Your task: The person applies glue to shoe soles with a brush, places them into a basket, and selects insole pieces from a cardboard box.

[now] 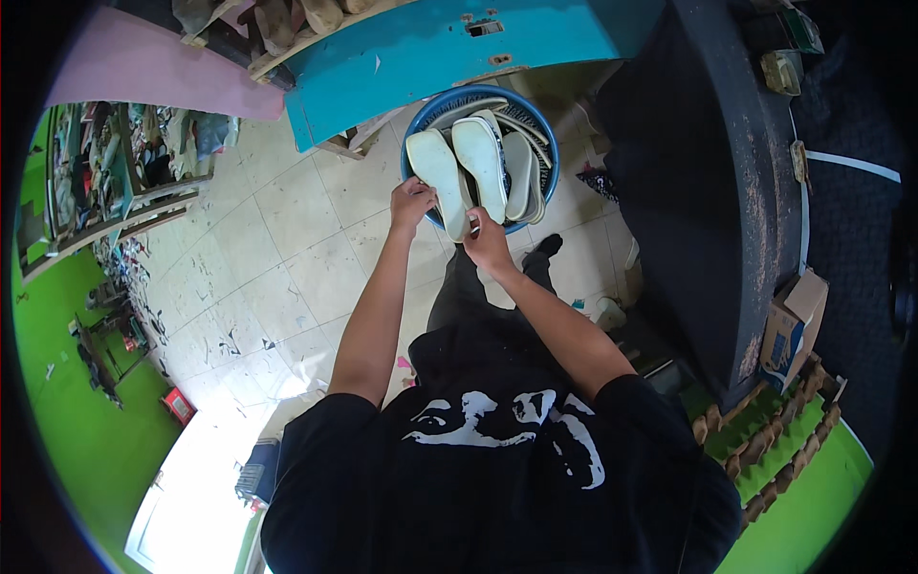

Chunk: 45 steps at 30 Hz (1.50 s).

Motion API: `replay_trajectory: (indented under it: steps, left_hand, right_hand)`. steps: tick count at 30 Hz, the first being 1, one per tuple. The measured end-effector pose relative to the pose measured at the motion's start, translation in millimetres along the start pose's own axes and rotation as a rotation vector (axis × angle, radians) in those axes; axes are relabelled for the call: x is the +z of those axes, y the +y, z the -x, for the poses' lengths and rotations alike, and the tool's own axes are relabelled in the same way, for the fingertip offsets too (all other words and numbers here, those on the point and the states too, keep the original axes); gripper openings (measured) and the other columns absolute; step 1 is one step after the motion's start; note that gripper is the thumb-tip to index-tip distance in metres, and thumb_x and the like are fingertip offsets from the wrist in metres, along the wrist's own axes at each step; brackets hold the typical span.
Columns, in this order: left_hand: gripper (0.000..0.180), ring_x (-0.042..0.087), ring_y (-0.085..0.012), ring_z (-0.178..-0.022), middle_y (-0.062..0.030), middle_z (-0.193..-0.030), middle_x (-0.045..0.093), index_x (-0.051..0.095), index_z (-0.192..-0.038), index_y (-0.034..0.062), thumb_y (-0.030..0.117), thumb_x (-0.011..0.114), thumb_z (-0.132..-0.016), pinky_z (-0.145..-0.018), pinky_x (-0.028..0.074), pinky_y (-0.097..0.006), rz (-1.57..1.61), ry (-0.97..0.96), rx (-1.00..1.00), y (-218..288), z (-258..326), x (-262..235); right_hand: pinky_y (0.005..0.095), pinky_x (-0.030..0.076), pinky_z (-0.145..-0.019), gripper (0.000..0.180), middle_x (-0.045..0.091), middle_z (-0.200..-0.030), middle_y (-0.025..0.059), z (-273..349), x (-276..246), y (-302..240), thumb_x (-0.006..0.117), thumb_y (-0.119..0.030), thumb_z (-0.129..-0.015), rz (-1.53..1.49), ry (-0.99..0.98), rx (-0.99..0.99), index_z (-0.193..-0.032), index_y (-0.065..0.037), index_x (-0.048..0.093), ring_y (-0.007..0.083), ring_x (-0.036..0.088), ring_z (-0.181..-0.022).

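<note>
A cream-coloured shoe sole [432,153] lies tilted over the left side of a round blue tub [409,136]. At its left edge, about midway along, my left hand [412,201] is closed with the fingertips on the rim of the sole. My right hand [489,247] pinches the narrow end nearest me, thumb and fingers together. Right beside it in the tub rests another pale sole [481,158] with a dark patterned side edge. More soles [518,172] stand stacked along the tub's right and far walls; how they overlap underneath is hidden.
Beyond the tub stands a turquoise panel [402,62], with shoe lasts on a shelf [311,14] above it. A black-covered bulky piece [669,143] rises at the right, near a cardboard box [796,320]. Cluttered shelves [124,163] line the left. Scraps lie on the tiled floor [277,258].
</note>
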<state>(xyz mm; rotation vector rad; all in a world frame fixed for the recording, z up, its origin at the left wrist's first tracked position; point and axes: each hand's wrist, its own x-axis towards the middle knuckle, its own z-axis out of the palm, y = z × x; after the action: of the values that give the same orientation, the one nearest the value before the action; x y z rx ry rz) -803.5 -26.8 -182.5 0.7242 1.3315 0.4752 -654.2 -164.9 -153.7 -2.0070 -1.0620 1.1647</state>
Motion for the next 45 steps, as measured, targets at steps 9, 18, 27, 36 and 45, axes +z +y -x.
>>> replay_trajectory:
  steps: [9,18,27,36,45]
  left_hand:
    - [0.063,0.071,-0.0190,-0.096,-0.0126,-0.120,0.067,0.054,-0.149,-0.0047,0.001,0.077,-0.091,-0.086,0.061,-0.029,-0.077,0.030,0.060,-14,3,-9]
    - [0.062,0.070,-0.0200,-0.102,-0.0160,-0.133,0.067,0.056,-0.149,-0.0032,0.008,0.078,-0.093,-0.090,0.057,-0.031,-0.137,-0.025,0.280,13,73,18]
    - [0.026,0.072,-0.0134,-0.101,-0.0106,-0.109,0.077,0.071,-0.121,-0.0054,0.008,0.075,-0.100,-0.093,0.056,-0.027,-0.066,-0.344,0.448,66,168,99]
    - [0.016,0.071,-0.0122,-0.087,-0.0086,-0.094,0.077,0.079,-0.104,-0.0035,0.012,0.077,-0.099,-0.078,0.055,-0.025,-0.328,-0.598,0.651,101,202,235]
    - [0.013,0.074,-0.0181,-0.099,-0.0132,-0.109,0.075,0.076,-0.107,-0.0066,-0.002,0.076,-0.095,-0.092,0.060,-0.030,-0.382,-0.848,0.632,86,231,398]
  right_hand:
    - [0.0415,0.059,-0.075,0.043,0.070,-0.100,0.0226,3,14,9,0.073,0.000,-0.084,0.094,0.119,-0.215,-0.124,0.001,0.059,0.0365,0.073,-0.084]
    - [0.0397,0.060,-0.084,0.046,0.068,-0.118,0.0210,27,-41,-40,0.079,-0.007,-0.083,0.188,0.012,-0.212,-0.126,-0.001,0.065,0.0327,0.070,-0.102]
    - [0.0318,0.060,-0.082,0.025,0.072,-0.105,0.0112,81,-165,-99,0.071,0.008,-0.089,-0.325,0.293,-0.177,-0.113,0.001,0.071,0.0197,0.073,-0.093]
    - [0.0291,0.059,-0.077,0.011,0.074,-0.096,0.0103,138,-263,-59,0.076,0.001,-0.092,-0.518,0.663,-0.226,-0.103,0.003,0.074,0.0166,0.073,-0.085]
    - [0.0287,0.055,-0.073,0.013,0.070,-0.091,0.0086,185,-395,15,0.077,-0.008,-0.093,-0.465,0.879,-0.186,-0.101,0.002,0.073,0.0154,0.069,-0.081]
